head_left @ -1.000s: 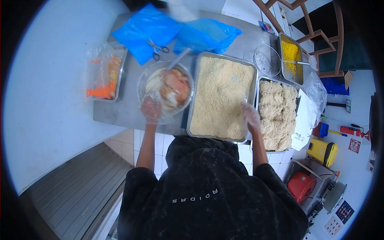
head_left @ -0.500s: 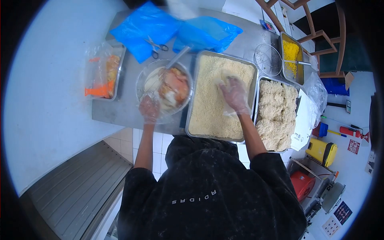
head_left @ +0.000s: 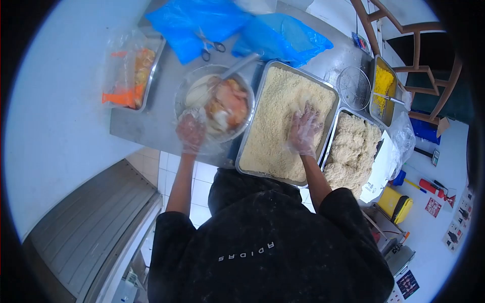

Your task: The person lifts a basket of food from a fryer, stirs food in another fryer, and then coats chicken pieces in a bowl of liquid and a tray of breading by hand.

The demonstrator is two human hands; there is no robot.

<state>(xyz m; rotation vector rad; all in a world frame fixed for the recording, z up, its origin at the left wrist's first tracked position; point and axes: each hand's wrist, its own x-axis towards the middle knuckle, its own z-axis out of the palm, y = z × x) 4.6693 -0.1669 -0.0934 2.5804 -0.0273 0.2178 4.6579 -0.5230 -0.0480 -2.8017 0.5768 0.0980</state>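
My left hand, in a clear plastic glove, rests on the near rim of a round metal bowl that holds raw pale and pink meat pieces in batter. A ladle handle sticks out of the bowl. My right hand, also gloved, lies flat with fingers spread on the breadcrumbs in a large steel tray. To its right stands a second tray piled with breaded pieces.
Blue plastic bags and scissors lie at the back of the steel table. A small tray with an orange-filled bag sits at left. A wire strainer and a tray of yellow crumbs stand at right.
My right hand moved from the tray's right edge onto the breadcrumbs and now presses there with fingers spread. My left hand stayed at the bowl's rim. The view tilted slightly.
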